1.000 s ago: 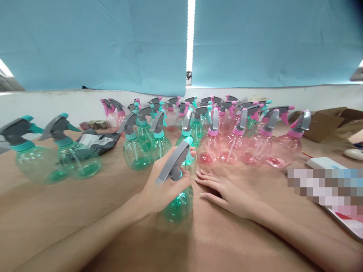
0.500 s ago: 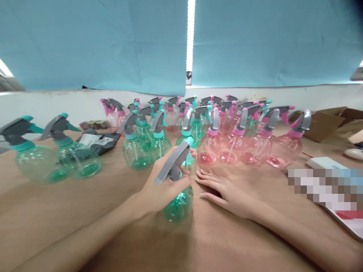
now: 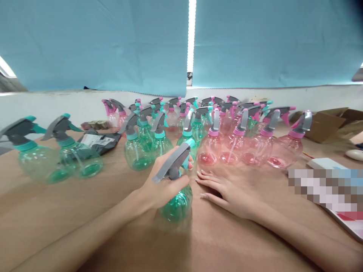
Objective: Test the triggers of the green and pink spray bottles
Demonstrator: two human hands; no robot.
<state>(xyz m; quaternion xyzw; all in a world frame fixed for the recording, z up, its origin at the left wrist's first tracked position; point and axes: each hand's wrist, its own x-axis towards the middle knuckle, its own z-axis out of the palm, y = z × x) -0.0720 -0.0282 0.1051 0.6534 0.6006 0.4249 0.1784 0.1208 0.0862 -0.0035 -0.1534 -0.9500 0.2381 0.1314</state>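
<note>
Wrapped around the neck of a green spray bottle point(image 3: 177, 206) is my left hand point(image 3: 159, 187). The bottle has a grey spray head with a turquoise nozzle that points away from me, and its base is close to or on the tabletop. My right hand point(image 3: 227, 192) lies palm down on the wooden table point(image 3: 232, 241), fingers stretched out, a little right of that bottle and holding nothing. Just beyond my hands stands a row of pink spray bottles point(image 3: 208, 151) and green spray bottles point(image 3: 138, 153), all with grey heads.
Two green spray bottles point(image 3: 81, 160) stand apart at the left, near a dark plastic packet point(image 3: 110, 141) with a white label. More bottles crowd toward the wall. On the right are a cardboard box point(image 3: 323, 122), a white computer mouse point(image 3: 354, 154) and a partly blurred flat item point(image 3: 326, 189).
Hardly anything differs. The held spray bottle and my left hand have shifted very slightly, and the whole view has moved a touch. My right hand stays in place.
</note>
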